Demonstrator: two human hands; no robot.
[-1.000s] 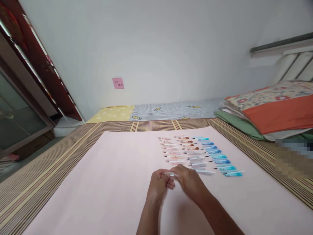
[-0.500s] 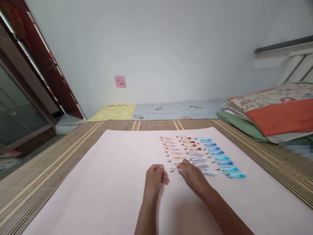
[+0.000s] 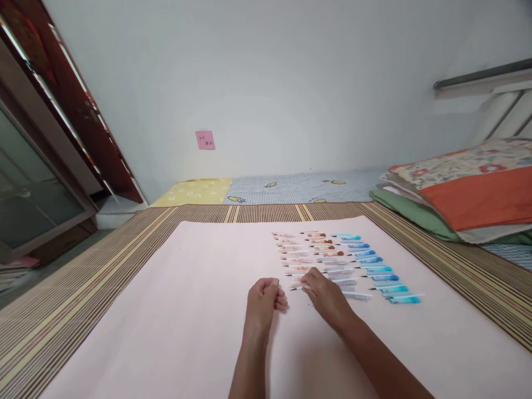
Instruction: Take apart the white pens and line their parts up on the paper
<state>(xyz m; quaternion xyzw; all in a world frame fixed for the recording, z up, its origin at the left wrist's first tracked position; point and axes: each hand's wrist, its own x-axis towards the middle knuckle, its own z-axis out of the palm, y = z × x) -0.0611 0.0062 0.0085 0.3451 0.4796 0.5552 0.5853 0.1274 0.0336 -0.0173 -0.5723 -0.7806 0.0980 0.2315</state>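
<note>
Three rows of small pen-like items lie on a pale pink sheet (image 3: 187,310): a pinkish row (image 3: 291,252), a brown and grey row (image 3: 328,257), and a blue row (image 3: 374,269). My right hand (image 3: 326,296) rests on the sheet at the near end of the pinkish row, its fingertips pinching a thin pinkish pen (image 3: 297,286) that lies there. To its left, my left hand (image 3: 262,302) sits on the sheet curled into a loose fist, and I see nothing in it.
The sheet lies on a striped mat (image 3: 83,282). Folded bedding with an orange and floral cover (image 3: 469,188) is stacked at the right. A pink sticky note (image 3: 205,139) is on the white wall. A dark wooden cabinet (image 3: 45,138) stands at the left.
My hands were together holding a pen between them. They have separated: the right hand carried the pen to the near end of the pinkish row, and the left hand drew back into a fist.
</note>
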